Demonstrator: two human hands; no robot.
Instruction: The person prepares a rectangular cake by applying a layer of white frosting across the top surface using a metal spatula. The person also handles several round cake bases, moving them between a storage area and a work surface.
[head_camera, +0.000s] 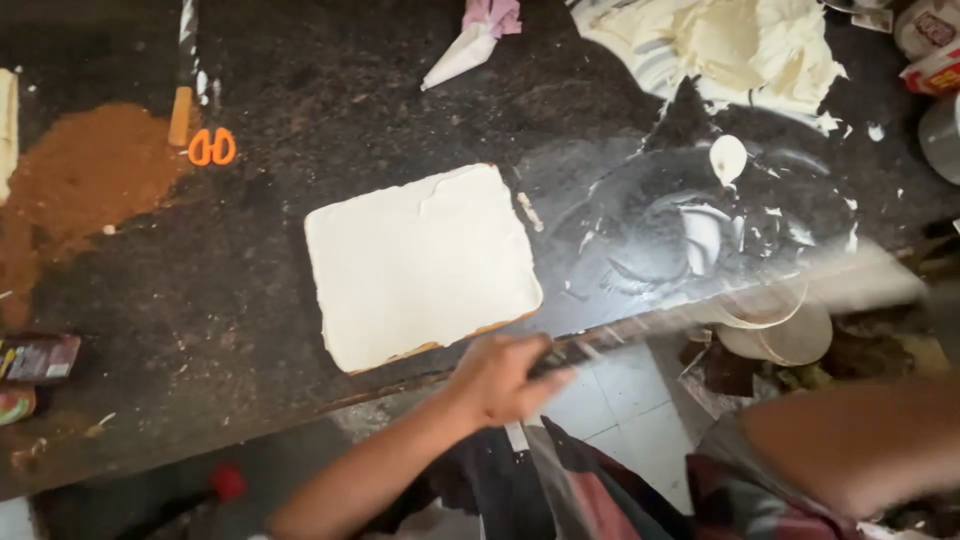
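Note:
A flat rectangular cake (420, 265) coated in smooth white cream lies on the dark speckled counter (200, 300), near its front edge. My left hand (500, 378) is just in front of the cake's near right corner, closed around the dark handle of a long flat blade (720, 305). The blade stretches to the right along the counter's edge and is blurred by motion. Only my right forearm (850, 450) shows at the lower right, also blurred; its hand is out of the frame.
Orange-handled scissors (212, 147) and a patch of brown powder (80, 190) lie at the left. A piping bag (465, 45) and a heap of cream (740, 45) sit at the back. Cream smears (690, 230) mark the counter; round boards (780, 335) sit below its edge.

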